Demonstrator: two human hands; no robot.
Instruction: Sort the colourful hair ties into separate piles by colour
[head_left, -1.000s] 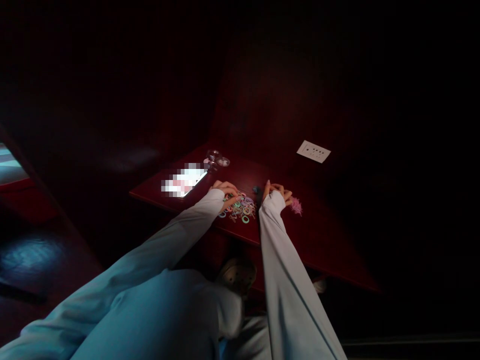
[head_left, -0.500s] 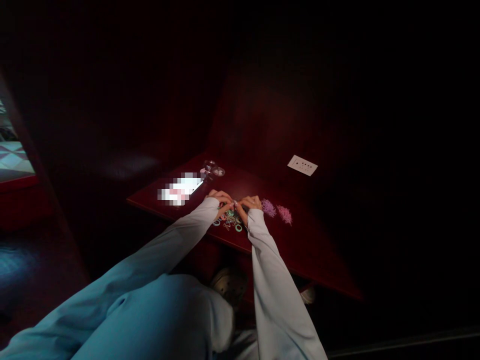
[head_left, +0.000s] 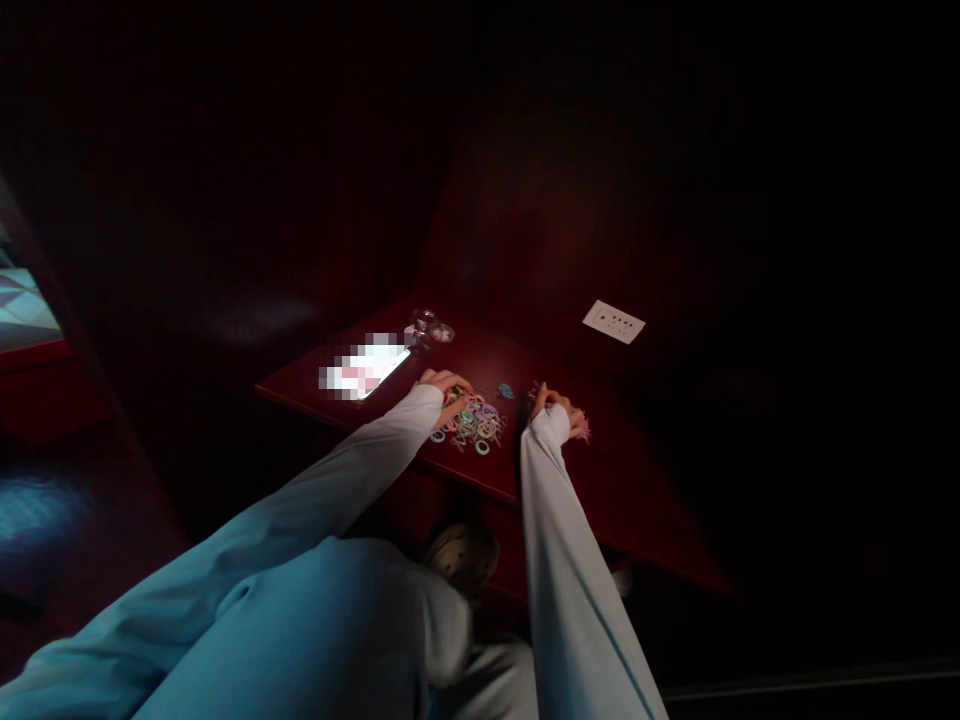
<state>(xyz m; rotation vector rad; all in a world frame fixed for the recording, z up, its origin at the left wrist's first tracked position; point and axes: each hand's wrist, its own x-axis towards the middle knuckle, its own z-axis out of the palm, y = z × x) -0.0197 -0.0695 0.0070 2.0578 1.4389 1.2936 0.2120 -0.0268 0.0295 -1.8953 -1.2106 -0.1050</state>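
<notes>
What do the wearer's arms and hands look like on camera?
The left sleeve is long and plain, pale grey near the wrist and bluish higher up, perhaps from the light. The right sleeve is long, pale grey and creased. The left hand and right hand look ungloved; any rings are too small to tell.

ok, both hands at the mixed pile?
No, only the left hand is at the mixed pile; the right hand is by the pink pile.

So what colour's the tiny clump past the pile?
The tiny clump looks blue in the head view.
</notes>
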